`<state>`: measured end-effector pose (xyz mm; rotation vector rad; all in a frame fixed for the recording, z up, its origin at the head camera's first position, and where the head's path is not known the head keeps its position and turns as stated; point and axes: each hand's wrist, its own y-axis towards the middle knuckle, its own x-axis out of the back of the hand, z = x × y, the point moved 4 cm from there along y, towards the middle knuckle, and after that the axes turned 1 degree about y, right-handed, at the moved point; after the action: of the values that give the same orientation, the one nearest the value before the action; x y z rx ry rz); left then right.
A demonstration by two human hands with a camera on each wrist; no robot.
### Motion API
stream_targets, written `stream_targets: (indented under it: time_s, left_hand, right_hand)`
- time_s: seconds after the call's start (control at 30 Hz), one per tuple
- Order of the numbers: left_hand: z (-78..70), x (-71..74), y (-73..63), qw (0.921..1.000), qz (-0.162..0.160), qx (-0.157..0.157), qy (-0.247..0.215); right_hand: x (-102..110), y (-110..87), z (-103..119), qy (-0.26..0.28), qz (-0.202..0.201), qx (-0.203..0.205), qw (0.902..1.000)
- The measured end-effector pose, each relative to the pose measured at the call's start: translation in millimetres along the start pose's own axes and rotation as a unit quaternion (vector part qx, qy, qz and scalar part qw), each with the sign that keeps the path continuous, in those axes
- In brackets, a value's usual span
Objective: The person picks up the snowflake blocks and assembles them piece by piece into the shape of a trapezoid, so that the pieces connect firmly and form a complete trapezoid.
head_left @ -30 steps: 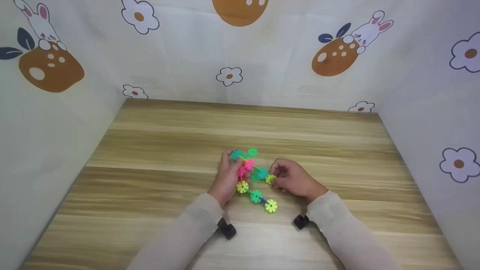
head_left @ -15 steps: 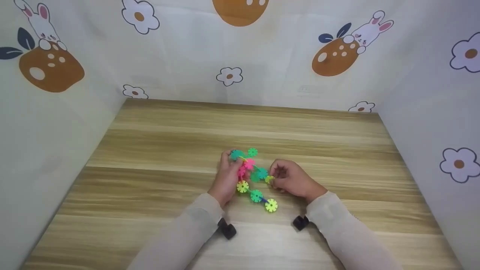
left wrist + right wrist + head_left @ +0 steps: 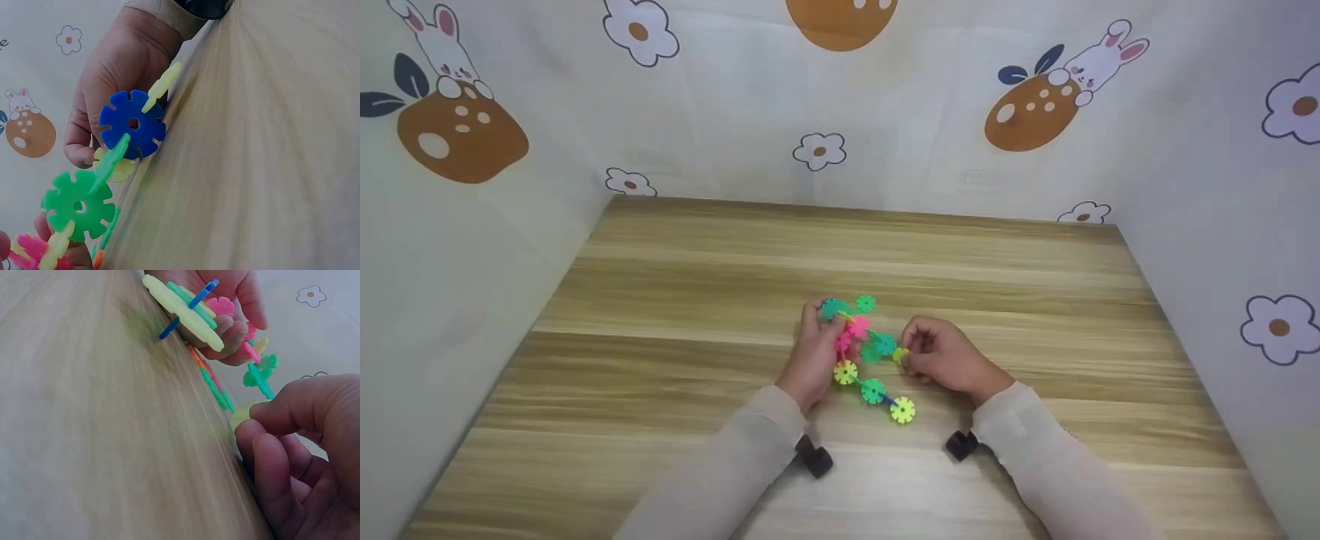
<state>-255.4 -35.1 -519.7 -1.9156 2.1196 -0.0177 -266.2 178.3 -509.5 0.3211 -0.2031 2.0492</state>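
Note:
My left hand (image 3: 812, 360) grips a construction of interlocked notched plastic discs near the middle of the table. A pink disc (image 3: 859, 327) sits beside the left thumb. One chain slants toward me through a green disc (image 3: 93, 211) and a blue disc (image 3: 149, 126) to a yellow end disc (image 3: 894, 411). At the end of another branch, past a teal disc (image 3: 885, 345), my right hand (image 3: 949, 354) pinches a small yellow disc (image 3: 242, 415) between thumb and forefinger. Its fingers partly hide that disc. Left-hand fingers cover part of the pink discs.
The wood-grain table (image 3: 675, 300) spreads around both hands. Pale printed cloth walls (image 3: 720, 112) rise along its back and sides. A black wrist camera (image 3: 814, 459) hangs under the left cuff, another black camera (image 3: 961, 445) under the right.
The yellow disc in the right fingers has turned slightly and shows narrower than a second ago. The left hand and the rest of the construction stay nearly still.

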Motion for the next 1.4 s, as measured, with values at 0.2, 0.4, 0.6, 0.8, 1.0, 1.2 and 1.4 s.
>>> stream_targets:
  time_s: [0.2, 0.4, 0.6, 0.8, 1.0, 1.2, 1.4]
  left_hand:
    - [-0.1, 1.0, -0.3, 0.9999, 0.002, 0.003, 0.01]
    - [0.6, 0.8, 0.2, 0.9999, 0.004, 0.003, 0.015]
    - [0.0, -0.7, 0.1, 0.9996, 0.011, 0.004, 0.025]
    - [-0.2, 0.6, 0.7, 0.9998, 0.004, -0.011, 0.013]
    - [-0.6, 0.2, -0.9, 0.9999, 0.008, -0.008, 0.003]
    - [-1.3, 0.0, -1.0, 0.9998, 0.01, -0.007, 0.013]
    - [-1.6, -0.3, -1.0, 0.9998, 0.014, -0.006, 0.014]
  right_hand:
    - [0.6, 0.1, -1.3, 0.006, 0.003, -0.004, 1.0]
    - [1.4, -0.9, -0.5, 0.009, -0.001, -0.004, 1.0]
    - [1.5, -0.8, -0.3, 0.019, -0.006, 0.001, 0.9998]
    - [1.2, -1.1, 0.1, 0.032, 0.002, 0.001, 0.9995]
    - [1.0, -0.2, -1.7, 0.045, 0.004, 0.008, 0.999]
    - [1.5, 0.0, -2.3, 0.042, -0.003, 0.002, 0.9991]
    - [0.4, -0.7, -2.5, 0.039, -0.011, -0.02, 0.999]
